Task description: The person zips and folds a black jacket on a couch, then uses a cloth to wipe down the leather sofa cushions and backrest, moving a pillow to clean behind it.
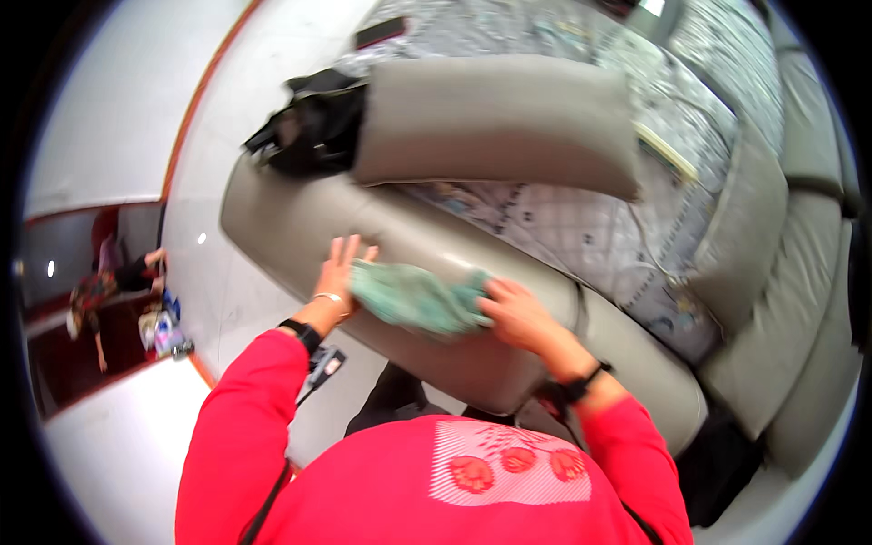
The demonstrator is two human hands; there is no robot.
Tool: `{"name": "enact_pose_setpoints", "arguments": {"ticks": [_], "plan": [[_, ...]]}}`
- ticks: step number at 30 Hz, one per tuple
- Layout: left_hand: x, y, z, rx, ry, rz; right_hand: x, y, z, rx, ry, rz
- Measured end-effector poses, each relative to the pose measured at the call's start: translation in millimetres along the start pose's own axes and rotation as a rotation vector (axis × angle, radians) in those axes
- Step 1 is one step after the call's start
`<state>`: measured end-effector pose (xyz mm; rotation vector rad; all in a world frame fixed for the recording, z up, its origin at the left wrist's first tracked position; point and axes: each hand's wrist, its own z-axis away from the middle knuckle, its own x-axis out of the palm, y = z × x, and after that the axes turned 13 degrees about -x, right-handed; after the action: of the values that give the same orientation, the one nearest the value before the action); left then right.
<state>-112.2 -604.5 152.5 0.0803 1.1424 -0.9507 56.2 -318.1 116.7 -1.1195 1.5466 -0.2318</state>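
A green cloth [419,296], somewhat blurred, stretches between my two hands above the grey padded armrest of a sofa [293,204]. At its left end is my left hand [338,272], fingers spread over the armrest; whether they grip the cloth cannot be told. The right end of the cloth is pinched in the fingers of my right hand [518,310]. Beyond the armrest a grey cushion [497,122] lies across the patterned seat cover [558,225].
A black bag or garment [313,129] lies on the armrest's far left end, with a dark phone [380,33] beyond it. A cable [644,238] runs over the seat cover. More grey cushions [742,231] line the right. Another person [102,286] is at the far left.
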Motion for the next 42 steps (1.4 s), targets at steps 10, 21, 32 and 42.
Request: {"name": "enact_pose_setpoints", "arguments": {"ticks": [10,21,32,42], "plan": [[1.3,-26.2,3.9,-0.033,-0.059,0.230,37.3,-32.5,13.2,0.962,0.198,0.244],[119.9,-208.0,50.1,-0.042,-0.021,1.327,154.3,-9.0,-318.3,0.330,0.026,0.170],[205.2,-254.1,118.0,-0.336,-0.262,1.466,323.8,10.1,-612.0,-0.220,0.188,-0.165],[219.0,-264.9,123.5,-0.431,-0.433,1.450,216.5,-37.8,-398.9,-0.054,-0.245,0.288]]}}
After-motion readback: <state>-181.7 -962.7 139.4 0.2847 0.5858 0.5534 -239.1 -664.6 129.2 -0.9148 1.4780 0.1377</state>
